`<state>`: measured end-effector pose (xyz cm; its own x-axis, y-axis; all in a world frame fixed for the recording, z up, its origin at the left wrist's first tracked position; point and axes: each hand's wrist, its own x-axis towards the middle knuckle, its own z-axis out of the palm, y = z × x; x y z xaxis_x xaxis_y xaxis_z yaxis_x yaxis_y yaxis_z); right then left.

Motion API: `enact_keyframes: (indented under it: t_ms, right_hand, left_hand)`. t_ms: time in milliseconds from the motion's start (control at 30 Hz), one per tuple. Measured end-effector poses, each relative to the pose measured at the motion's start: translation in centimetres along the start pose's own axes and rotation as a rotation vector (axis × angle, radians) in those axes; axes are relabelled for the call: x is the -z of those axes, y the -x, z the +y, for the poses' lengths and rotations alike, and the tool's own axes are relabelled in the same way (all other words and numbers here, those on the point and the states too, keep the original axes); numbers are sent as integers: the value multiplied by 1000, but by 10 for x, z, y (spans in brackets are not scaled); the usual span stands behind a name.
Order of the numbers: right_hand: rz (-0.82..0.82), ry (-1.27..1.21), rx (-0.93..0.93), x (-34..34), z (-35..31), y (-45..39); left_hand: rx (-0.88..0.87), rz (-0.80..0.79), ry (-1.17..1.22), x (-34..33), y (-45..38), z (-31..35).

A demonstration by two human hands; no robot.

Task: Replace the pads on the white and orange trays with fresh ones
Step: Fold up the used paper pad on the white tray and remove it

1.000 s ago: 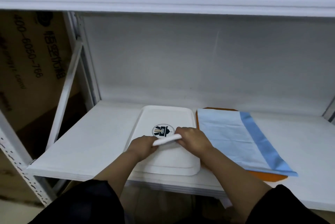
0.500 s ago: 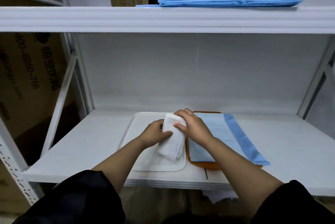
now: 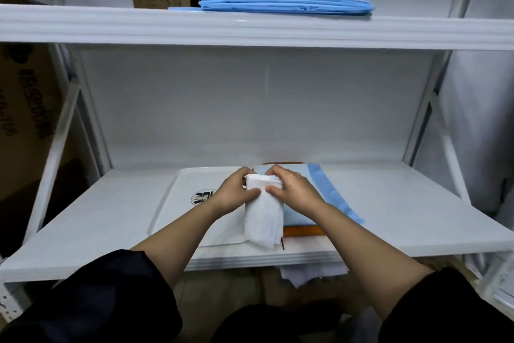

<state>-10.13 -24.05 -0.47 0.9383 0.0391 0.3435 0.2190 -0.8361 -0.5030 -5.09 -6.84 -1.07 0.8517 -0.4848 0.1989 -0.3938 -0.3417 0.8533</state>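
1. My left hand [image 3: 236,194] and my right hand [image 3: 292,192] both held the white pad [image 3: 262,220], just below the middle of the frame.
2. The fingers of both hands were curled shut on the top end of the pad. My left hand pinched its left side and my right hand pinched its right side.
3. The pad was folded up. Its long side ran up and down, and its loose end hung below my fingers, toward me.
4. The pad hung over the gap where the white tray [image 3: 178,203] on the left met the orange tray [image 3: 303,231] on the right.
5. The white tray looked bare. The orange tray had a blue pad [image 3: 319,184] lying on it.
6. I think the white tray needed its pad next. It lay down and to the left of the pad, nearer my left hand.
7. More blue pads [image 3: 283,3] sat on the top shelf [image 3: 250,31], in the upper middle of the frame.
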Motion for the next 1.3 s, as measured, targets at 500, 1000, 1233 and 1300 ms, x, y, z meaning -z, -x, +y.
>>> enact_keyframes:
  t_ms: [500, 1000, 1233, 1300]
  right_hand:
    - [-192, 138, -26, -79, 31, 94]
    - [-528, 353, 14, -184, 75, 127]
    - [-579, 179, -234, -227, 88, 128]
    - [-586, 99, -330, -238, 93, 131]
  left_hand:
    - [83, -222, -530, -55, 68, -67]
    - [310, -392, -786, -114, 100, -173]
    - [430, -311, -550, -138, 105, -215]
    - [489, -285, -481, -144, 106, -225]
